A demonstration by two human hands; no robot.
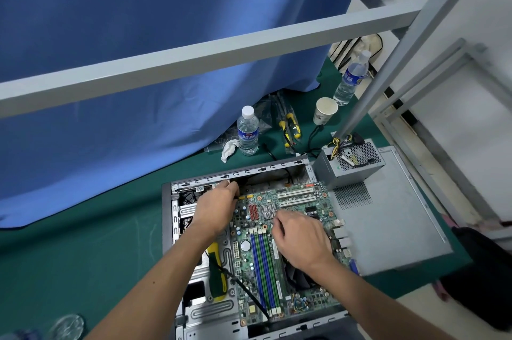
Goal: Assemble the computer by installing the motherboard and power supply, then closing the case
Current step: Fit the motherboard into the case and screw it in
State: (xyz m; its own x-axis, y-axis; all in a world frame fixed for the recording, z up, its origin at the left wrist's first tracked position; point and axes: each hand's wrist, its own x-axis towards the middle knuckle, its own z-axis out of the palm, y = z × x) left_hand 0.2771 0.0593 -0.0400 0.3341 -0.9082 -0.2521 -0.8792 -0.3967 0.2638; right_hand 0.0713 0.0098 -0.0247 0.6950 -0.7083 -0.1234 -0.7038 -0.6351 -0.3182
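While my left hand (217, 208) reaches to the far edge of the open case (167, 217), fingers curled on something I cannot make out, my right hand (300, 237) rests loosely curled on the motherboard (257, 262) lying inside; the power supply (349, 163) sits outside on the side panel (388, 217).

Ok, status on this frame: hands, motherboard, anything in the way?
Left hand at board's far-left edge, grip unclear. Right hand curled over motherboard, inside open case. Screwdriver lying in case; power supply still outside.

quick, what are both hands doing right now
Left hand: fingers curled at the case's far edge; what it grips cannot be told.
Right hand: fingers curled on the motherboard; grip unclear.
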